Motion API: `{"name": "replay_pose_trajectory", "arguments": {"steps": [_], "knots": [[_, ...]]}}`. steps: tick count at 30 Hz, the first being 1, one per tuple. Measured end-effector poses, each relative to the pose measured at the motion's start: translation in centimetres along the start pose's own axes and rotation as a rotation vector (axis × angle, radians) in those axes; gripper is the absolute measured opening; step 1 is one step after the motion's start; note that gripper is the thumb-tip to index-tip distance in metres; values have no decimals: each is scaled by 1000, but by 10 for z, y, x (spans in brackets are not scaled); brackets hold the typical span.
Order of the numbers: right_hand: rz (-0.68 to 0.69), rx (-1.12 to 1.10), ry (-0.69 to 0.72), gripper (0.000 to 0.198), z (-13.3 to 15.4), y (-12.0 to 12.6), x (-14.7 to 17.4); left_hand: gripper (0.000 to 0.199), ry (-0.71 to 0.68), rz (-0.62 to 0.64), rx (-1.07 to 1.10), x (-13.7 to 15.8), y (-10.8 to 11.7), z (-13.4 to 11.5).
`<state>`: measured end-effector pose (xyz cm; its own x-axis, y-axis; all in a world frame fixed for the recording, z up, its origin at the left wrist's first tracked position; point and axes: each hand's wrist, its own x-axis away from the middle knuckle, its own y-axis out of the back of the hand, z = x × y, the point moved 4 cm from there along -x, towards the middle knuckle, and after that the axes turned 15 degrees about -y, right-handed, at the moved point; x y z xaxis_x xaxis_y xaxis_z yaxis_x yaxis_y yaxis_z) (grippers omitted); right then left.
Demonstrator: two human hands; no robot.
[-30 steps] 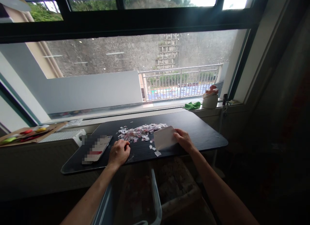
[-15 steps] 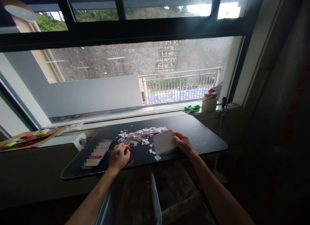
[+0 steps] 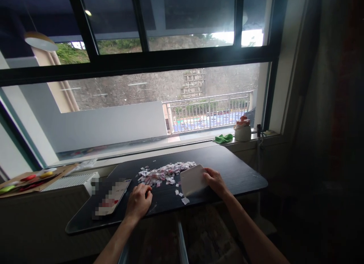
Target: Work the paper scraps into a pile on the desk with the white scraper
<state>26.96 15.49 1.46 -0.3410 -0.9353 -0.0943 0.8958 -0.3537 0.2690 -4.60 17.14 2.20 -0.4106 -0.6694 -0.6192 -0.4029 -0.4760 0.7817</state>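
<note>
My right hand grips a flat white scraper with rounded corners by its right edge, tilted just above the dark table. Behind and left of it spreads a heap of small square paper pieces, white with pinkish marks. A few loose pieces lie beside the scraper's lower left edge. Resting at the table's near side, my left hand has its fingers curled in, and nothing shows in them. It is close to a phone, partly blurred out, on the left of the table.
A window with a sill runs behind the table; on the sill are a green cloth and a white jar with a reddish top. At left, a radiator stands beside cardboard holding colourful items. A dark curtain hangs at right.
The camera view has tilted up, so everything sits lower in the picture. Both hands, the scraper and the paper pieces keep almost the same places on the table.
</note>
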Motion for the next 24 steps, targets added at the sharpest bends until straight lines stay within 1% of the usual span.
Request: {"name": "replay_pose_trajectory", "arguments": {"steps": [5,9,15,24], "knots": [[-31,27,10,34,3,1,1,19,-6,5,-22,-1,0,0],[-74,29,-16,35,4,4,4,20,-2,38,-54,0,1,-1],[-80,70,-72,38,5,9,9,20,-9,62,-64,1,1,-5],[-62,113,-114,40,5,14,16,16,11,66,-30,5,7,-17]]}}
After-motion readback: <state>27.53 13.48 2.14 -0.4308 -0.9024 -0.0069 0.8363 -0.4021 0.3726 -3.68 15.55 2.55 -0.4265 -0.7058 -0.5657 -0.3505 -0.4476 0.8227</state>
